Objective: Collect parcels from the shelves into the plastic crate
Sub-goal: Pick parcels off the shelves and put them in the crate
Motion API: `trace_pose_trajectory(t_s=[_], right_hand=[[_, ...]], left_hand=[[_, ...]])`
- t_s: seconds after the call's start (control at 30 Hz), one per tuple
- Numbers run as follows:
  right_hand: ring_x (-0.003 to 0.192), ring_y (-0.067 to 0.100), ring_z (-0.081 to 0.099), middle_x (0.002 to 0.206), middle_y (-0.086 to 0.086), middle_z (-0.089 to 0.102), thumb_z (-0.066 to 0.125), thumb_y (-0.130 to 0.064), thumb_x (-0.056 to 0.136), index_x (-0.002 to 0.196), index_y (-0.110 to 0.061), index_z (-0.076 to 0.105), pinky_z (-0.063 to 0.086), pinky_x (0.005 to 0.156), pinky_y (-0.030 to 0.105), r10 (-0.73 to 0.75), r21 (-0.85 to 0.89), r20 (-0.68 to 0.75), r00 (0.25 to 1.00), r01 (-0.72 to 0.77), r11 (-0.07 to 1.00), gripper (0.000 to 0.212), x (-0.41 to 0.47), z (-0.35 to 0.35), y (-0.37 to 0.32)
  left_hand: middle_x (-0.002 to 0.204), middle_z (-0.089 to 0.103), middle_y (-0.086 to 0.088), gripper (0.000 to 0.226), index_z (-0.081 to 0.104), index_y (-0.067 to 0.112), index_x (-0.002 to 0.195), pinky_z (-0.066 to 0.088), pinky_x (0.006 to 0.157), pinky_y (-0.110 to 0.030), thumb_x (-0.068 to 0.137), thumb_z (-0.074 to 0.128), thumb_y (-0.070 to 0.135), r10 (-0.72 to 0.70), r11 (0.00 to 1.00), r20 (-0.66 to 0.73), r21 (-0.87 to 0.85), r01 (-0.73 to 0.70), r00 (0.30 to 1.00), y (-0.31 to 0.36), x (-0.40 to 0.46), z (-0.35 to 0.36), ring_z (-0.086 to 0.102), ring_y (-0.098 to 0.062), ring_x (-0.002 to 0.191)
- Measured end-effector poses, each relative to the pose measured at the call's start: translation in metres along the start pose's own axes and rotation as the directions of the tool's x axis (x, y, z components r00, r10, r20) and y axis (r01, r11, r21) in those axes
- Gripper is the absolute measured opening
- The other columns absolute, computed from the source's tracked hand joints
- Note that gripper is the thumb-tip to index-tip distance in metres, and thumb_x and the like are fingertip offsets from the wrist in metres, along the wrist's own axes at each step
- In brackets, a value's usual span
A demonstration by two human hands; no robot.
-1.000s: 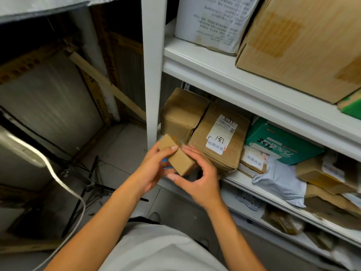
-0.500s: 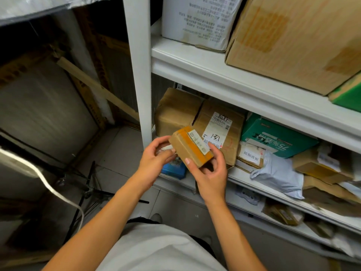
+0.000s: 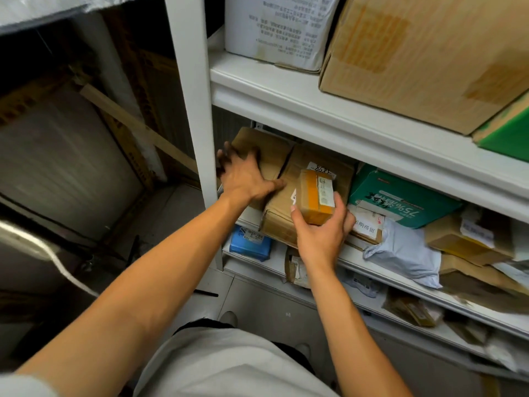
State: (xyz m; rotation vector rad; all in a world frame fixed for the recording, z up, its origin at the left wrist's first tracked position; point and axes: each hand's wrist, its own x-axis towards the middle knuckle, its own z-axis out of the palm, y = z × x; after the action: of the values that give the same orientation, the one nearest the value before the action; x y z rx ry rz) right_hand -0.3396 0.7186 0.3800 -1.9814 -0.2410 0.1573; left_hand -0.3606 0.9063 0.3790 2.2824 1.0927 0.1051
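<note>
Right hand (image 3: pixel 320 236) is gripping the small taped parcel (image 3: pixel 316 196), freeing the left hand (image 3: pixel 243 176), fingers spread wide, reaching onto the brown box (image 3: pixel 266 150) beyond.

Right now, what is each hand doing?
Left hand: open, fingers spread on the brown box.
Right hand: holding the small taped box.

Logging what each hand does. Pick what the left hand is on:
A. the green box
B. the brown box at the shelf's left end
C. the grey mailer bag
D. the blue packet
B: the left hand lies with spread fingers on the brown box beside the white post, while the right hand holds the small taped box.
</note>
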Motion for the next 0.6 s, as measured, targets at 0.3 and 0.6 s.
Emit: trace_pose_trajectory(t_s=[0.3,0.6], right_hand=[[0.12,0.02,0.04,0.128,0.001,0.034,0.086,-0.027,0.075,0.137,-0.019,0.05,0.038,0.096,0.013,-0.408,-0.209,-0.031,0.913,0.393,0.896,0.072,-0.008,-0.007,0.015],[0.063,0.001,0.05,0.072,-0.006,0.057,0.069,-0.01,0.092,0.101,-0.024,0.071,0.047,0.062,0.018,-0.146,0.084,0.62,0.771,0.12,0.989,0.017,-0.027,0.014,0.004]], left_hand=[[0.147,0.032,-0.016,0.083,0.047,0.029,0.143,0.035,0.11,-0.045,0.072,0.082,0.053,0.057,0.981,-0.157,-0.175,-0.084,0.986,-0.006,0.004,0.005,0.03,-0.041,0.136],[0.146,0.04,-0.018,0.069,0.059,0.028,0.136,0.022,0.121,-0.046,0.074,0.08,0.051,0.043,0.947,-0.346,-0.285,-0.149,0.937,0.014,-0.006,-0.013,0.032,-0.043,0.14]])
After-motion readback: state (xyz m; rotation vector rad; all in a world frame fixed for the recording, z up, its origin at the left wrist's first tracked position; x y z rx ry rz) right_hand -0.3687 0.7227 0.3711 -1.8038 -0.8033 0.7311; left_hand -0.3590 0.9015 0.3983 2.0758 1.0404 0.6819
